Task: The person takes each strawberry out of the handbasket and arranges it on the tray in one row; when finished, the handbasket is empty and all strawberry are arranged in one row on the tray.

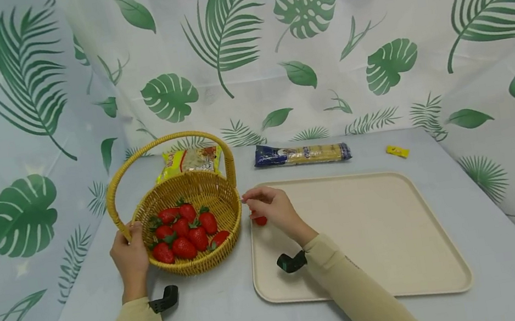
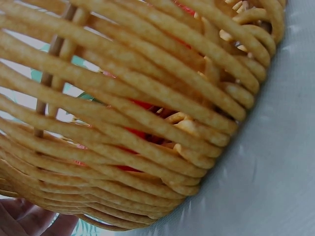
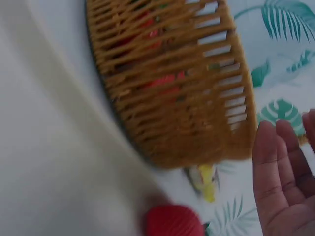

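A round yellow wicker basket (image 1: 196,269) with a tall arched handle holds several red strawberries (image 1: 184,247) with green leaf tops. My left hand (image 1: 131,257) grips its left side, at the foot of the handle. In the left wrist view, the fingers (image 2: 37,220) show at the basket's edge, lower left. Near the basket's right rim, my right hand (image 1: 275,210) has its fingers stretched out with nothing between them, as the right wrist view shows. Below that hand, one strawberry (image 3: 173,221) lies at the edge of the beige tray (image 1: 349,241), partly hidden in the head view.
Behind the basket lies a yellow food packet (image 1: 192,160). A blue-ended pack of dry noodles (image 1: 301,154) lies beyond the tray, with a small yellow packet (image 1: 397,151) farther right. Leaf-patterned cloth (image 1: 258,99) walls the back and sides of the table.
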Motion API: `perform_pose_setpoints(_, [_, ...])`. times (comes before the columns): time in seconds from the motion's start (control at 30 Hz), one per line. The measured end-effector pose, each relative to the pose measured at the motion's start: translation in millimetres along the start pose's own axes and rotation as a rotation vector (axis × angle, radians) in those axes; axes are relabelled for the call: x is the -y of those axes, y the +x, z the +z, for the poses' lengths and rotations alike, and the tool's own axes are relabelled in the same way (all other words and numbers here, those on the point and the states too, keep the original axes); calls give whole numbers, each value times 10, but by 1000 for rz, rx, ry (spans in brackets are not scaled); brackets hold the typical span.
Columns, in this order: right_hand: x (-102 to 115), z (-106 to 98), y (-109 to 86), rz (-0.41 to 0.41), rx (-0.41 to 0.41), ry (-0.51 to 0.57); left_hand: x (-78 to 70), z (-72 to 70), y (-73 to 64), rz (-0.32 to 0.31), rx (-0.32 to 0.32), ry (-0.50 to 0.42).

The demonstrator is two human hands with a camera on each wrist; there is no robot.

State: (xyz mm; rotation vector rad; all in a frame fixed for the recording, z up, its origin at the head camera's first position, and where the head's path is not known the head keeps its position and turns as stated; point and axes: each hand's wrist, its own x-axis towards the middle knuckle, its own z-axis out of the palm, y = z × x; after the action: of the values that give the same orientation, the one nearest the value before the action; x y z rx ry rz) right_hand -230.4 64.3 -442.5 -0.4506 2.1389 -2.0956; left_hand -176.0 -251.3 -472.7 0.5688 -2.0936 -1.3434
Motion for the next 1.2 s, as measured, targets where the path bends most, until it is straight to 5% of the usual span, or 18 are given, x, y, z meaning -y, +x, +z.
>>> perform_pose_setpoints(0.17, [139, 182, 126, -112, 134, -42, 5, -1, 1, 6, -5, 9])
perform_pose_setpoints(0.37, [151, 364, 321, -125, 335, -143, 14, -1, -4, -8, -4, 11])
perform_pose_setpoints(0.63, [216, 538, 592, -39, 670, -396, -3, 2, 0, -21, 4, 0])
perform_pose_setpoints(0.97, [215, 582, 818, 130, 1020, -392, -5, 10, -4, -3, -24, -13])
perform_pose_setpoints(1.2, [244, 598, 867, 228, 1138, -418, 7, 37, -8, 17, -71, -20])
